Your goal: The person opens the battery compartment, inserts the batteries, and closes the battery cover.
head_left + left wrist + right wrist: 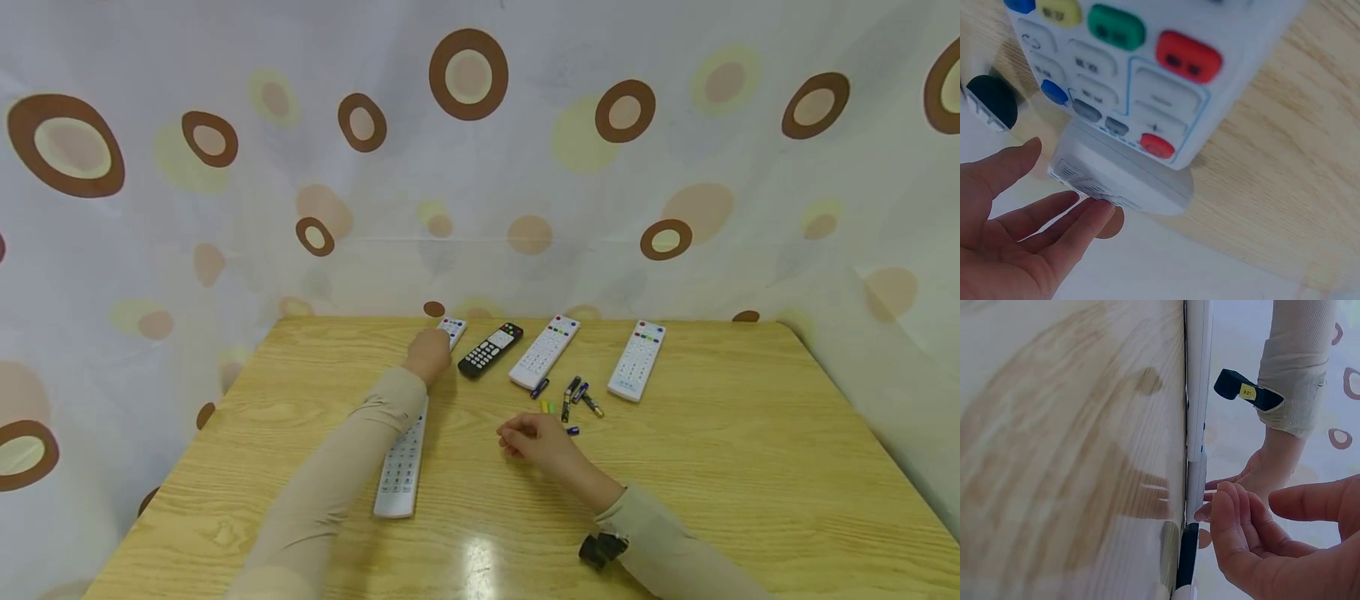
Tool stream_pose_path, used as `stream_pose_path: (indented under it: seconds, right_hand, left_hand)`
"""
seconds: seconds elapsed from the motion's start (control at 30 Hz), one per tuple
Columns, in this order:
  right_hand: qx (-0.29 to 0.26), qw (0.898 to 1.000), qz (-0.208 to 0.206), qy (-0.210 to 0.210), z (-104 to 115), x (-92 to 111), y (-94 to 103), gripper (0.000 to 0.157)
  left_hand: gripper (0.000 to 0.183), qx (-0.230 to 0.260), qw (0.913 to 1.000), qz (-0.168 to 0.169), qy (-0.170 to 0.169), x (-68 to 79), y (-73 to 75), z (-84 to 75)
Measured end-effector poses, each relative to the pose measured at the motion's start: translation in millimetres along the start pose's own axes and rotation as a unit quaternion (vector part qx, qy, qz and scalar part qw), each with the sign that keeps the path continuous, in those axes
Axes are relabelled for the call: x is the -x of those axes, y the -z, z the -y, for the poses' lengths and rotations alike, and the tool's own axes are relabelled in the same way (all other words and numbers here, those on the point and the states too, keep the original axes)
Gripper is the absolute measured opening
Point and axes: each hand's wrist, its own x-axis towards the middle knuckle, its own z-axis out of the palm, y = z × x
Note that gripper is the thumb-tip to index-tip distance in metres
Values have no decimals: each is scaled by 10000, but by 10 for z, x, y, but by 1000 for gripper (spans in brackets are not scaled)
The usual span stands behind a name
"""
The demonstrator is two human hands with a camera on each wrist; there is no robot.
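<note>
My left hand (429, 357) reaches out over the left rear of the table to a white remote control (455, 327), whose colored-button end shows beyond the knuckles. In the left wrist view its fingertips touch the remote's printed surface (1094, 185), while the thumb stands apart from it. Beneath my left forearm lies another white remote (401, 475), buttons up and partly hidden by the sleeve. My right hand (543, 442) hovers near the table's middle, fingers loosely bent and thumb apart from them, with nothing between. Several small batteries (580, 392) lie just beyond it.
A black remote (491, 350) lies to the right of my left hand. Two more white remotes (546, 350) (636, 362) rest farther right. Behind the wooden table (750, 467) hangs a patterned cloth (480, 183). A black wrist device (602, 550) sits on my right sleeve.
</note>
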Motion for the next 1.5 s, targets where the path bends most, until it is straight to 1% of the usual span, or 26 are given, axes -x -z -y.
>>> stream_pose_path:
  seconds: [0.23, 0.37, 0.47, 0.5, 0.57, 0.67, 0.73, 0.8, 0.83, 0.9, 0.97, 1.0, 1.03, 1.07, 1.1, 1.13, 1.17, 1.23, 1.27, 1.3, 1.33, 1.37, 1.4, 1.43, 1.47, 1.5]
  right_hand:
    - [1, 9999, 39, 108, -17, -7, -24, 22]
    - [-22, 9998, 70, 162, -20, -6, -22, 22]
    - [-64, 9999, 98, 126, -16, 0, -22, 22]
    - [-76, 9999, 101, 108, -13, 3, -23, 23]
    - [-104, 9999, 107, 70, -8, 13, -25, 23]
    - [-121, 9999, 106, 50, 5, 28, -26, 24]
    - [-99, 9999, 108, 59, 10, 35, -23, 24]
    - [-86, 9999, 103, 70, 10, 36, -21, 24]
    - [-93, 9999, 99, 78, 8, 34, -20, 24]
    - [-96, 9999, 86, 79, 4, 30, -18, 24]
    - [-105, 9999, 68, 68, -1, 25, -18, 23]
    - [-106, 9999, 60, 62, -3, 23, -18, 23]
    - [-111, 9999, 59, 46, -4, 24, -18, 23]
    - [-117, 9999, 53, 29, -7, 26, -19, 23]
    - [-118, 9999, 48, 16, -10, 27, -20, 23]
    - [-120, 9999, 46, 1, -13, 28, -20, 23]
    - [-123, 9999, 45, -18, -16, 30, -19, 23]
    - [-127, 9999, 32, -36, -23, 31, -17, 22]
    - [-133, 9999, 20, -45, -29, 29, -15, 22]
    - [-135, 9999, 11, -55, -36, 26, -13, 22]
    - [-142, 9999, 6, -70, -39, 24, -11, 22]
    - [-157, 9998, -4, -77, -43, 21, -8, 21]
    - [-169, 9998, -10, -74, -48, 17, -5, 21]
    - [-178, 9998, -12, -87, -48, 16, -3, 21]
    - [-185, 9998, -16, -106, -48, 16, 0, 21]
    - [-196, 9997, -21, -121, -50, 15, 1, 21]
  left_hand:
    - [22, 3, 9998, -184, -47, 2, -25, 44]
    - [21, 123, 9999, -106, -24, -1, 12, 72]
    - [21, 374, 9992, 87, 122, -75, 14, 120]
    - [20, 439, 9989, 97, 156, -126, -15, 159]
    - [22, 587, 9982, -34, 83, -187, -61, 232]
    - [22, 638, 9964, -532, -189, -611, -498, 554]
    - [25, 657, 9958, -568, -277, -825, -696, 718]
    - [26, 758, 9960, -426, -189, -1002, -822, 834]
    - [27, 845, 9951, -457, -249, -975, -792, 841]
    - [27, 1052, 9944, -140, -18, -763, -526, 712]
    - [24, 1246, 9921, -130, 71, -544, -293, 597]
    - [24, 1333, 9909, -99, 138, -470, -212, 555]
    - [25, 1387, 9902, -114, 138, -450, -192, 559]
    - [28, 1473, 9889, -136, 102, -475, -217, 596]
    - [32, 1543, 9879, -110, 112, -572, -305, 673]
    - [32, 1549, 9876, -266, 21, -737, -478, 798]
    - [33, 1571, 9868, -395, -77, -925, -673, 939]
    - [36, 1677, 9837, -598, -255, -1409, -1156, 1288]
    - [38, 1764, 9814, -689, -314, -1608, -1357, 1432]
    - [36, 1881, 9801, -610, -171, -1758, -1485, 1523]
    - [37, 2029, 9763, -719, -222, -1905, -1630, 1633]
    - [38, 2224, 9723, -697, -185, -2005, -1715, 1708]
    - [38, 2443, 9672, -687, -83, -2072, -1763, 1755]
    - [36, 2645, 9624, -616, 67, -2051, -1722, 1738]
    - [35, 2877, 9557, -609, 138, -2005, -1662, 1718]
    - [33, 3117, 9481, -563, 286, -1907, -1555, 1655]
